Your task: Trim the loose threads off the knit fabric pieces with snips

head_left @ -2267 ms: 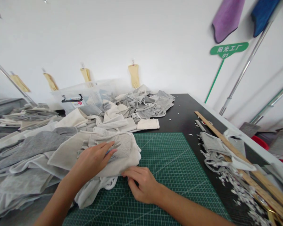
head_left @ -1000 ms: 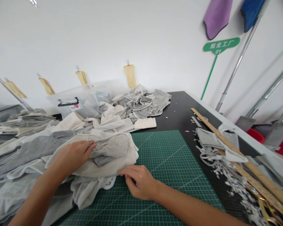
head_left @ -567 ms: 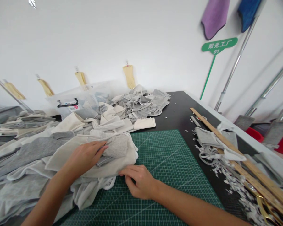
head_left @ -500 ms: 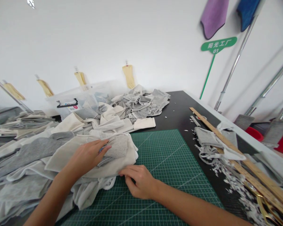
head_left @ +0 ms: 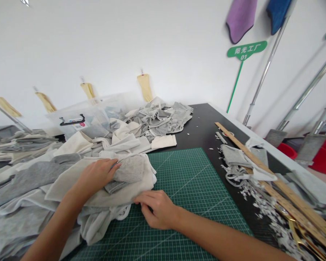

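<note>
Layered pale grey and off-white cloth pieces [head_left: 141, 186] lie in a heap over the left part of a green cutting mat [head_left: 184, 181]. My left hand [head_left: 97, 177] rests on top of this cloth, thumb and fingers drawn together; a sliver of blue shows between them, too hidden to name. A folded grey piece [head_left: 130, 168] lies just right of its fingertips. At the heap's near right edge, my right hand [head_left: 159, 210] pinches the border of the off-white cloth between thumb and forefinger, its side close above the mat.
More cloth [head_left: 29, 181] covers the left side. Behind are a clear plastic box [head_left: 92, 110] and a grey cloth pile [head_left: 165, 117]. To the right lie wooden rulers [head_left: 247, 156], white scraps [head_left: 250, 195] and gold-handled scissors [head_left: 295, 232] on the black table [head_left: 199, 123].
The whole view has shifted slightly. My left hand has slid a little left and back over the cloth, baring more of the grey piece. My right hand keeps its pinch.
</note>
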Motion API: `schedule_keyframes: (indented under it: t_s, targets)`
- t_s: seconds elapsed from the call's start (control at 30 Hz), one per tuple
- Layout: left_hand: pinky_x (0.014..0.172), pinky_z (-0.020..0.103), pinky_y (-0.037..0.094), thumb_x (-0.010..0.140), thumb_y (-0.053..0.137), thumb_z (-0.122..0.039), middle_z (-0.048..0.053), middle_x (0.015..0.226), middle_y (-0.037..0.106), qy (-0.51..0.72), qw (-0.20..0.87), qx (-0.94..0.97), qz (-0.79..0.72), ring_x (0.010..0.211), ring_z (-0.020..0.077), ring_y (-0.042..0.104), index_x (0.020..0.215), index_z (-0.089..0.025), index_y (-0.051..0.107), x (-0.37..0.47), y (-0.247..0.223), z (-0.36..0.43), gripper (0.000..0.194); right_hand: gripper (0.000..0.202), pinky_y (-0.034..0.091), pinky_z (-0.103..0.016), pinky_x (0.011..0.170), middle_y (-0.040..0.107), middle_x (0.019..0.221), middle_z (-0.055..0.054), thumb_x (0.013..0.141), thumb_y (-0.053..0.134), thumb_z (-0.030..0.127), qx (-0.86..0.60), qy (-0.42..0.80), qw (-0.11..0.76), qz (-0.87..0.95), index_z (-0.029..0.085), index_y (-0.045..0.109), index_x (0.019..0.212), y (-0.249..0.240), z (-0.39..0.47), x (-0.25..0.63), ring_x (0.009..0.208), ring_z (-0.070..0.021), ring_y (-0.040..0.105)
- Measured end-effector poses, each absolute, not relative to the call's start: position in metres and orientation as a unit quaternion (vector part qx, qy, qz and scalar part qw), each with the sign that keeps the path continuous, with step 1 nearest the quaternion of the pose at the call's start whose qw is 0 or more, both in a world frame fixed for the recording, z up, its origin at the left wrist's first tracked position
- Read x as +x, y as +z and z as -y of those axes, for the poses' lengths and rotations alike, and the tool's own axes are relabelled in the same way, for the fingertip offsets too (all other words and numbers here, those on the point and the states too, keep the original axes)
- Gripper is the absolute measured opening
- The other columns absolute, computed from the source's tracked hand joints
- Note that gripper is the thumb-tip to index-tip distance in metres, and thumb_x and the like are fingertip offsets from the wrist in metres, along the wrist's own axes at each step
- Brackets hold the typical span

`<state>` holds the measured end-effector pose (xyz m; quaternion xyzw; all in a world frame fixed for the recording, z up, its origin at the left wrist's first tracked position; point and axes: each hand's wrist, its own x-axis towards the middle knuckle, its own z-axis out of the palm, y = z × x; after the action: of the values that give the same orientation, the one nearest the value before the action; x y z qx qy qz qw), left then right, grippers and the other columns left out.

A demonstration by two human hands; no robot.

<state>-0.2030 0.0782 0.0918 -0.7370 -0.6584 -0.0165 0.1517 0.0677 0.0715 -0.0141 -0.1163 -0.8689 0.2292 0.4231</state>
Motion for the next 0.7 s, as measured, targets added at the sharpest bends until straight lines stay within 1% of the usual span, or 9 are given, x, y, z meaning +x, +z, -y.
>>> schedule_keyframes:
  t_s: [0.07, 0.2, 0.27, 0.33, 0.4, 0.47, 0.53, 0.63, 0.7]
  targets:
    - [0.097, 0.046, 0.053, 0.105, 0.039, -0.045, 0.013, 0.114, 0.077, -0.017, 0.152, -0.737, 0.659, 0.105, 0.0330, 0.073, 0.119, -0.014, 0.073, -0.205, 0.091, -0.076, 0.048, 0.033, 0.059, -0.025, 0.084, 0.078, 0.102, -0.007, 0.089, 0.048, 0.008, -0.114, 0.231, 0.422, 0.869, 0.013, 0.070, 0.113, -0.014, -0.072, 0.068, 0.089, -0.0172, 0.075]
    - [0.096, 0.046, 0.054, 0.104, 0.040, -0.050, 0.014, 0.121, 0.075, -0.032, 0.168, -0.728, 0.663, 0.105, 0.0335, 0.073, 0.128, -0.014, 0.068, -0.208, 0.090, -0.072, 0.051, 0.033, 0.059, -0.026, 0.084, 0.078, 0.102, -0.006, 0.089, 0.048, 0.008, -0.115, 0.231, 0.420, 0.870, 0.014, 0.070, 0.113, -0.014, -0.071, 0.068, 0.089, -0.0175, 0.075]
    - [0.092, 0.049, 0.055, 0.104, 0.040, -0.049, 0.015, 0.116, 0.076, -0.036, 0.176, -0.724, 0.666, 0.101, 0.0358, 0.073, 0.124, -0.013, 0.070, -0.211, 0.090, -0.068, 0.051, 0.033, 0.059, -0.026, 0.084, 0.078, 0.102, -0.007, 0.089, 0.048, 0.008, -0.116, 0.231, 0.420, 0.870, 0.014, 0.070, 0.113, -0.014, -0.071, 0.068, 0.089, -0.0177, 0.075]
    - [0.088, 0.051, 0.056, 0.104, 0.037, -0.047, 0.016, 0.108, 0.078, -0.043, 0.186, -0.721, 0.666, 0.096, 0.0378, 0.074, 0.116, -0.013, 0.073, -0.214, 0.090, -0.064, 0.051, 0.033, 0.059, -0.026, 0.084, 0.078, 0.101, -0.007, 0.088, 0.048, 0.008, -0.115, 0.231, 0.424, 0.868, 0.014, 0.070, 0.112, -0.013, -0.070, 0.068, 0.089, -0.0178, 0.075]
    - [0.089, 0.050, 0.056, 0.105, 0.035, -0.048, 0.016, 0.109, 0.078, -0.062, 0.198, -0.721, 0.661, 0.098, 0.0374, 0.074, 0.116, -0.013, 0.073, -0.218, 0.090, -0.057, 0.053, 0.033, 0.059, -0.026, 0.083, 0.078, 0.100, -0.007, 0.088, 0.048, 0.007, -0.115, 0.230, 0.429, 0.866, 0.014, 0.070, 0.111, -0.012, -0.070, 0.068, 0.088, -0.0178, 0.076]
    - [0.093, 0.046, 0.056, 0.105, 0.034, -0.054, 0.014, 0.117, 0.076, -0.093, 0.210, -0.726, 0.648, 0.104, 0.0340, 0.073, 0.124, -0.014, 0.069, -0.219, 0.090, -0.048, 0.056, 0.032, 0.059, -0.025, 0.081, 0.078, 0.099, -0.006, 0.088, 0.048, 0.007, -0.115, 0.226, 0.433, 0.865, 0.014, 0.070, 0.111, -0.012, -0.070, 0.067, 0.086, -0.0177, 0.076]
    - [0.092, 0.041, 0.057, 0.104, 0.039, -0.058, 0.010, 0.122, 0.075, -0.138, 0.219, -0.742, 0.619, 0.106, 0.0295, 0.074, 0.131, -0.018, 0.065, -0.216, 0.087, -0.036, 0.054, 0.032, 0.059, -0.025, 0.078, 0.078, 0.097, -0.006, 0.088, 0.048, 0.008, -0.116, 0.221, 0.436, 0.865, 0.014, 0.070, 0.111, -0.012, -0.071, 0.067, 0.084, -0.0176, 0.075]
    - [0.088, 0.034, 0.060, 0.103, 0.052, -0.051, 0.005, 0.123, 0.075, -0.210, 0.215, -0.780, 0.549, 0.103, 0.0249, 0.075, 0.139, -0.026, 0.058, -0.202, 0.078, -0.017, 0.045, 0.033, 0.059, -0.026, 0.077, 0.078, 0.097, -0.006, 0.087, 0.047, 0.008, -0.119, 0.218, 0.434, 0.866, 0.015, 0.069, 0.111, -0.013, -0.071, 0.067, 0.083, -0.0178, 0.075]
    - [0.082, 0.030, 0.062, 0.103, 0.054, -0.047, 0.004, 0.124, 0.075, -0.222, 0.197, -0.793, 0.532, 0.101, 0.0231, 0.076, 0.148, -0.029, 0.050, -0.185, 0.068, -0.005, 0.048, 0.034, 0.059, -0.026, 0.078, 0.078, 0.098, -0.006, 0.086, 0.047, 0.007, -0.122, 0.223, 0.426, 0.869, 0.016, 0.068, 0.112, -0.014, -0.071, 0.067, 0.085, -0.0180, 0.075]
